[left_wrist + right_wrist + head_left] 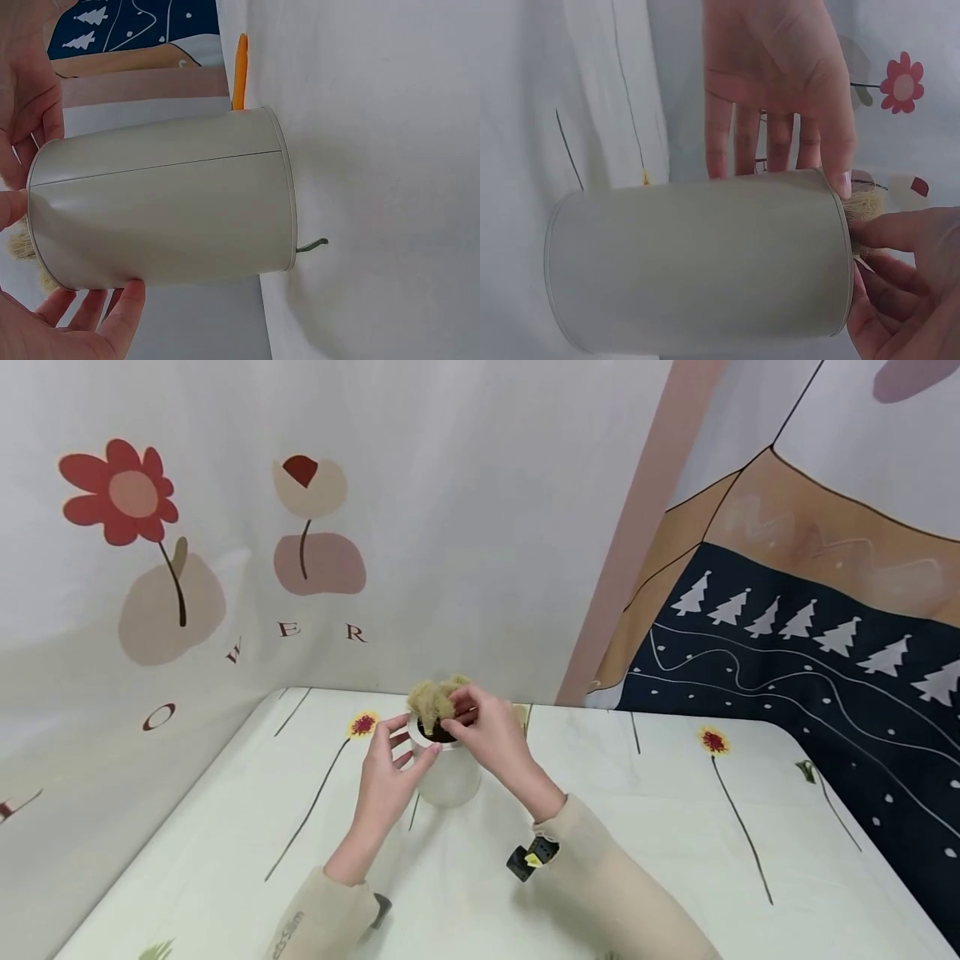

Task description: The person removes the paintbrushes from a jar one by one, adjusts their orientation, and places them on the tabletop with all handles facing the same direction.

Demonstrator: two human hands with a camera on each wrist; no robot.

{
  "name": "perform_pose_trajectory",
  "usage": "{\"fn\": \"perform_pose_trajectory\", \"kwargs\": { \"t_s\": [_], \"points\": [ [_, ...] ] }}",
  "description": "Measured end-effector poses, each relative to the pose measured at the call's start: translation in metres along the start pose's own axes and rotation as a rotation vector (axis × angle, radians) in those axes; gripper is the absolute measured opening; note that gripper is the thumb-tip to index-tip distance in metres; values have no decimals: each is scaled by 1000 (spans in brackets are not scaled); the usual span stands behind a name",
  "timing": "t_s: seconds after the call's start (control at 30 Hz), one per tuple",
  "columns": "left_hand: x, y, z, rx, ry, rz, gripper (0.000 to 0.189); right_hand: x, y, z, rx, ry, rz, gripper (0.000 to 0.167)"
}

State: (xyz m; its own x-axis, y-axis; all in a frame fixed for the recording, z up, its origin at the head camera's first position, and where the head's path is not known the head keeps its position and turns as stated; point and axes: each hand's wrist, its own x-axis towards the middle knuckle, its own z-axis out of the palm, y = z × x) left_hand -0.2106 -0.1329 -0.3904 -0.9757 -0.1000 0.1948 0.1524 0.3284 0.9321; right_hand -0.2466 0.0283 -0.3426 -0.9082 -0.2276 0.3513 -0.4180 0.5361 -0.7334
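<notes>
A pale grey-white cylindrical pot (448,778) stands upright on the table, with dark matter inside and a tuft of straw-coloured fibre (431,702) rising from its mouth. My left hand (388,778) steadies the pot, its thumb at the near rim and the other fingers spread along the left side. In the head view my right hand (491,732) reaches over the right rim and pinches the fibre between thumb and fingers. The left wrist view shows the pot's side seam, with the left fingertips (132,300) against the wall. Part of the fibre is hidden behind the right fingers.
The white tabletop cloth (600,827) carries printed flowers. Behind the pot, a slim orange pointed object (240,71) shows in the left wrist view. A white curtain (480,527) with flower prints hangs at the back; a dark tree-patterned cloth (750,668) hangs on the right.
</notes>
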Motion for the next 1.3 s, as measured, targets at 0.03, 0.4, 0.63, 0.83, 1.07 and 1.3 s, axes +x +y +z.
{"fn": "perform_pose_trajectory", "kwargs": {
  "t_s": [0.03,0.4,0.63,0.83,1.07,1.3],
  "points": [
    [1,0,0,2,2,0,69,0,0,0,10,5,1,24],
    [0,1,1,7,2,-4,69,2,-2,-12,131,84,-67,22],
    [2,2,1,11,3,-9,69,12,-13,-37,246,160,-106,24],
    [1,2,-1,12,2,-18,68,23,-20,-59,364,224,-147,24],
    [0,0,-2,4,-2,-28,68,33,-18,-81,436,257,-135,24],
    [2,2,1,5,3,-26,68,35,-10,-108,415,294,-120,27]
  ]
}}
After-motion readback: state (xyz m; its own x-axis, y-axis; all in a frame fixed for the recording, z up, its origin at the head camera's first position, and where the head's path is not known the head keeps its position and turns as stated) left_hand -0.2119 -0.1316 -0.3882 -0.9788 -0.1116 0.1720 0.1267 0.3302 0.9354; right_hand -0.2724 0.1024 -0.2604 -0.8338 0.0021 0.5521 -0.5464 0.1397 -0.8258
